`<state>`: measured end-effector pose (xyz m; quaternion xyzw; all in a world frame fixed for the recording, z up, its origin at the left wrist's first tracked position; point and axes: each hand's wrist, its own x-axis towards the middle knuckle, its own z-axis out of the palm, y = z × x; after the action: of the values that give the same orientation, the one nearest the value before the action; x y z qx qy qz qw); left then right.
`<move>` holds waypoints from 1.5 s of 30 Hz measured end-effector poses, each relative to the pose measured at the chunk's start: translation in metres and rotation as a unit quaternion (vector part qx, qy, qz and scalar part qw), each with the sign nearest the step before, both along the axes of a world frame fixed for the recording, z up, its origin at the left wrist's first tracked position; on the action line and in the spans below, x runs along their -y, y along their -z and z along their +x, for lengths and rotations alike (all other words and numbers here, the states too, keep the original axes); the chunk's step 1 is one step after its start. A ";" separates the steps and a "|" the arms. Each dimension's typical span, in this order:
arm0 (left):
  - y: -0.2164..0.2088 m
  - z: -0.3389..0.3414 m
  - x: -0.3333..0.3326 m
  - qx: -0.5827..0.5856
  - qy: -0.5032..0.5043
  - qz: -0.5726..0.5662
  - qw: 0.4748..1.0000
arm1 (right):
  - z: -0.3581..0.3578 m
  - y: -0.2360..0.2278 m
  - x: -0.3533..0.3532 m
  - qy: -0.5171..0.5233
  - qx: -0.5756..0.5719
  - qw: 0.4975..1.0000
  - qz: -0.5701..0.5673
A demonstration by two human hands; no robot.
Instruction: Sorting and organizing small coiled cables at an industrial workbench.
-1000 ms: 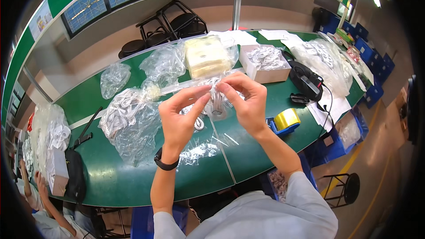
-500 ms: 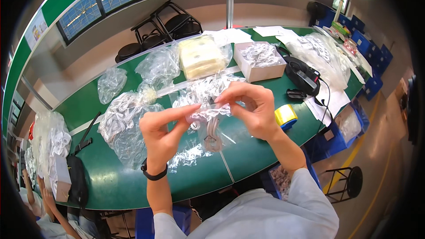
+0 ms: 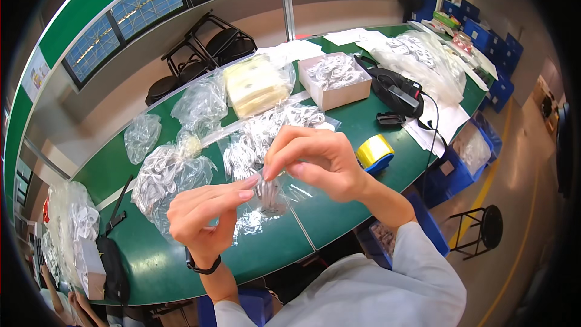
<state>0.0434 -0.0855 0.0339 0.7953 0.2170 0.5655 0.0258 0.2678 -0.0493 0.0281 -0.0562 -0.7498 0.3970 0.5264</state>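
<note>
A small clear plastic bag [image 3: 270, 198] with a coiled cable inside hangs below my fingertips. My left hand [image 3: 206, 215], with a black band on its wrist, pinches the bag's upper edge between thumb and fingers. Close against it, my right hand [image 3: 318, 160] pinches the same edge from the right. The exact grip is partly hidden by the fingers. Behind my hands lies a heap of white cables [image 3: 251, 145]. Shiny clear plastic [image 3: 254, 221] lies on the green table [image 3: 266, 254] under the bag.
Left of my hands lies a large clear bag of white cables [image 3: 158, 178]. Farther back are a pale yellow stack [image 3: 251, 91] and a carton of cables [image 3: 345, 95]. A yellow tape roll [image 3: 375, 148] and a black pouch [image 3: 393, 94] are at right. Another person's hands [image 3: 78, 303] show lower left.
My hands have come closer together at the bag's upper edge, with the fingertips now nearly meeting. The whole view has shifted a little, so the table things appear farther left.
</note>
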 end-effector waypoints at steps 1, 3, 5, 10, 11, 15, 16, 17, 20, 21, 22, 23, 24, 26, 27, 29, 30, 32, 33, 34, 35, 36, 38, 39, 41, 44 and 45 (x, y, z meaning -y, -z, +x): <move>0.000 -0.001 0.000 0.003 0.007 -0.001 1.000 | 0.000 -0.001 0.000 0.000 -0.001 1.000 0.000; 0.001 -0.001 -0.001 0.005 0.014 -0.002 1.000 | 0.001 -0.002 0.001 0.020 0.018 0.999 0.039; 0.001 0.000 -0.003 0.019 0.022 -0.033 0.999 | 0.000 -0.001 0.002 0.027 0.016 0.999 0.040; -0.003 -0.001 0.001 0.045 0.060 -0.066 0.995 | -0.001 -0.002 0.001 0.055 0.017 0.998 0.041; -0.001 -0.002 0.001 0.056 0.067 -0.073 0.993 | -0.002 -0.002 0.000 0.047 0.015 0.998 0.037; 0.007 -0.003 -0.003 0.056 0.028 -0.105 0.993 | -0.001 -0.001 -0.001 0.054 0.029 0.998 0.028; 0.006 -0.004 -0.001 0.052 0.017 -0.124 0.991 | -0.001 -0.001 -0.001 0.054 0.028 0.998 0.027; 0.005 -0.004 0.000 0.048 0.005 -0.143 0.989 | 0.000 -0.001 -0.001 0.048 0.024 0.998 0.016; 0.001 -0.004 0.001 0.018 0.013 -0.165 0.986 | 0.001 0.000 -0.001 0.044 0.013 0.999 -0.011; 0.002 -0.005 0.000 0.017 0.013 -0.165 0.986 | 0.001 0.001 -0.001 0.044 0.005 0.999 -0.026; 0.003 -0.006 0.000 0.025 0.034 -0.183 0.982 | -0.002 0.002 0.000 0.044 0.004 0.999 -0.026; 0.004 -0.006 -0.001 0.033 0.054 -0.201 0.978 | -0.007 0.004 0.001 0.072 0.008 0.997 -0.040; 0.004 0.000 -0.001 0.033 0.056 -0.203 0.977 | -0.009 0.006 0.001 0.102 0.013 0.993 -0.054; 0.003 0.019 -0.004 0.183 0.087 -0.320 0.926 | -0.007 0.009 0.000 0.117 0.017 0.992 -0.039; 0.006 0.019 -0.007 0.184 0.082 -0.322 0.925 | -0.008 0.009 0.001 0.125 0.021 0.992 -0.021; 0.018 0.019 -0.019 0.091 0.057 -0.281 0.954 | -0.008 0.004 0.002 0.133 0.034 0.991 0.009; 0.020 0.018 -0.021 0.093 0.055 -0.284 0.953 | -0.007 0.002 0.002 0.145 0.047 0.987 0.044; 0.023 0.017 -0.023 0.147 0.064 -0.318 0.934 | -0.007 0.009 -0.001 0.163 0.028 0.986 0.032; 0.024 0.017 -0.025 0.175 0.069 -0.333 0.924 | -0.006 0.012 -0.004 0.184 0.008 0.983 0.026; 0.022 0.021 -0.026 0.197 0.066 -0.329 0.921 | -0.006 0.013 -0.006 0.178 -0.014 0.984 0.009; 0.024 0.021 -0.028 0.200 0.064 -0.328 0.921 | -0.007 0.014 -0.006 0.175 -0.012 0.984 0.009; 0.028 0.022 -0.031 0.196 0.068 -0.319 0.925 | -0.009 0.017 -0.006 0.159 -0.038 0.985 -0.059; 0.029 0.022 -0.034 0.194 0.071 -0.307 0.929 | -0.010 0.020 -0.011 0.131 -0.050 0.981 -0.134; 0.030 0.023 -0.034 0.183 0.058 -0.311 0.931 | -0.007 0.023 -0.015 0.134 -0.049 0.981 -0.133; 0.031 0.024 -0.036 0.173 0.047 -0.313 0.933 | 0.004 0.028 -0.026 0.144 0.130 0.977 -0.084; 0.036 0.017 -0.041 0.087 -0.012 -0.323 0.942 | 0.009 0.033 -0.038 0.145 0.159 0.972 -0.093; 0.038 0.017 -0.045 0.110 -0.007 -0.354 0.929 | 0.013 0.034 -0.043 0.154 0.179 0.968 -0.083</move>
<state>0.0607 -0.0408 -0.0037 0.6657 0.4047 0.5363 0.3249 0.2803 -0.0062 -0.0057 -0.2847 -0.7783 0.3559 0.4320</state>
